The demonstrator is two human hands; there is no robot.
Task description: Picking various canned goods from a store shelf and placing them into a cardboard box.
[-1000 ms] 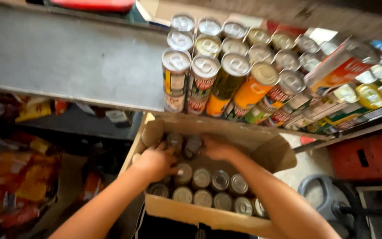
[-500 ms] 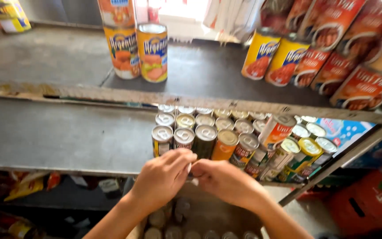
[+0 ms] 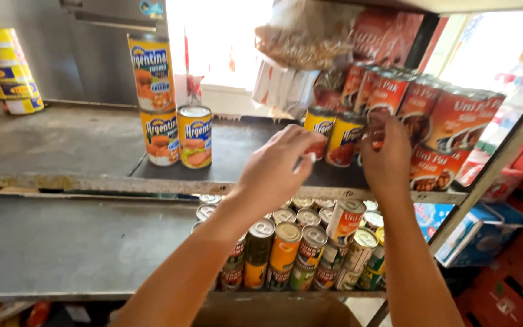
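Both my hands are raised to the upper shelf. My left hand is curled around a small can; only a pale bit of its rim shows under the fingers. It hovers just in front of two yellow-and-blue cans. My right hand grips a dark red can and holds it against the row of red cans at the shelf's right end.
Tall yellow-labelled cans stand stacked at mid-shelf beside a shorter one. Several mixed cans crowd the lower shelf. A cardboard box sits below. A clear bag hangs above, and red crates are at right.
My hands rose out of the cardboard box, passed the lower shelf and now reach the upper shelf. The view tilted up with them.
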